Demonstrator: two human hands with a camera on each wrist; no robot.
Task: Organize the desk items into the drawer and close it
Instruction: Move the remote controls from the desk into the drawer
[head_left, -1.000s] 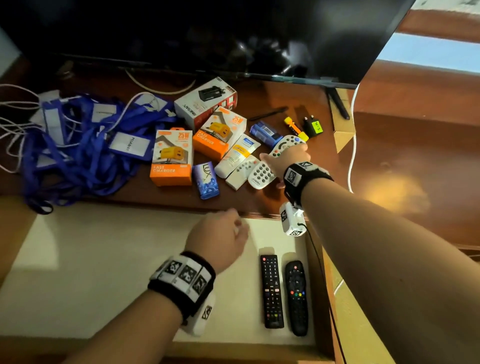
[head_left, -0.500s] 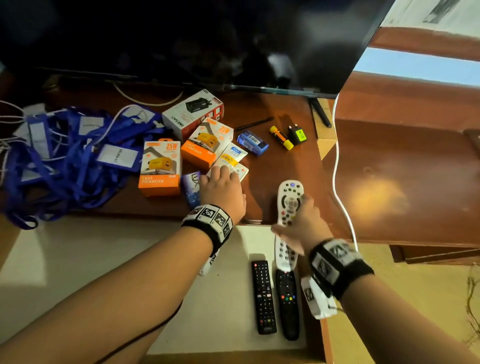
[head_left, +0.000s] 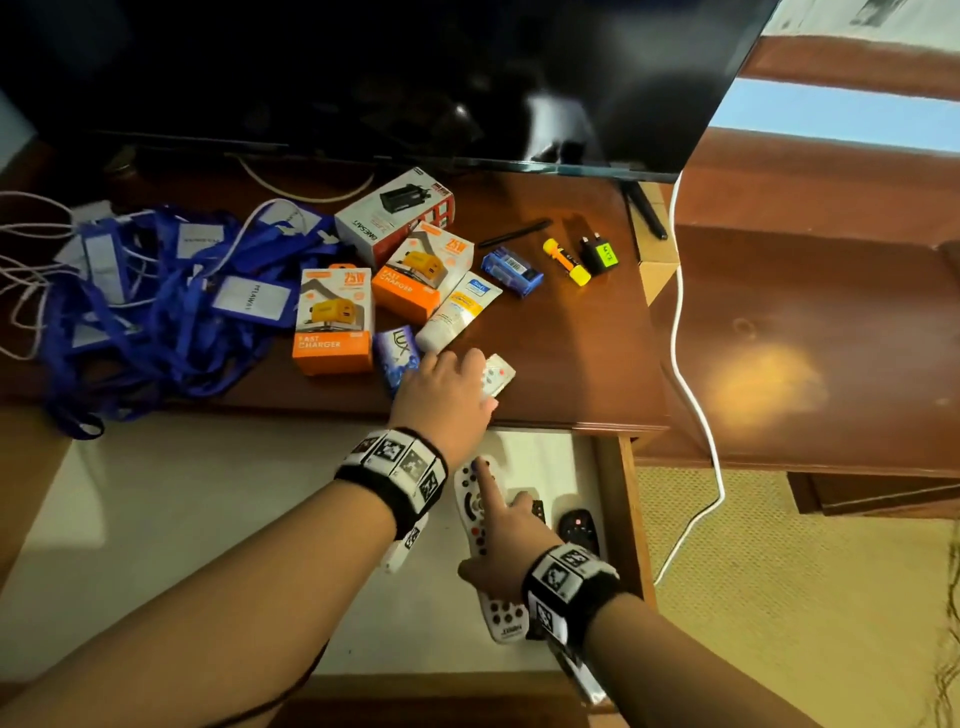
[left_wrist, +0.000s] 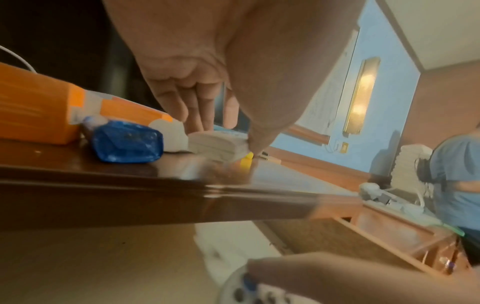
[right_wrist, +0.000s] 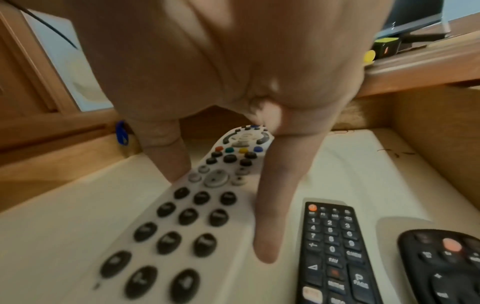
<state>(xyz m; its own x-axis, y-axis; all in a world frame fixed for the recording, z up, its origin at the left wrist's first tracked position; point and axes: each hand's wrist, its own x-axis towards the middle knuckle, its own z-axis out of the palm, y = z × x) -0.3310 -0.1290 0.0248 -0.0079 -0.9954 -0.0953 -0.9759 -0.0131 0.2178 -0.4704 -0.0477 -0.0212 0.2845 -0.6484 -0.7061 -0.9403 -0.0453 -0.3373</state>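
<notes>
The drawer stands pulled out below the desk edge, its floor lined white. A large white remote lies in it next to two black remotes. My right hand holds the white remote by its sides, thumb on the left and a finger along the right. On the desk, my left hand pinches a small white remote, with the fingers over its top and the thumb at its near end.
Left on the desk are two orange charger boxes, a white charger box, a blue soap pack, a tube, a blue box, a yellow torch, a black plug, a pen and blue lanyards. A TV stands behind.
My right hand has carried the large white remote from above the desk edge down into the drawer, beside the black remotes. My left hand has settled onto the small white remote.
</notes>
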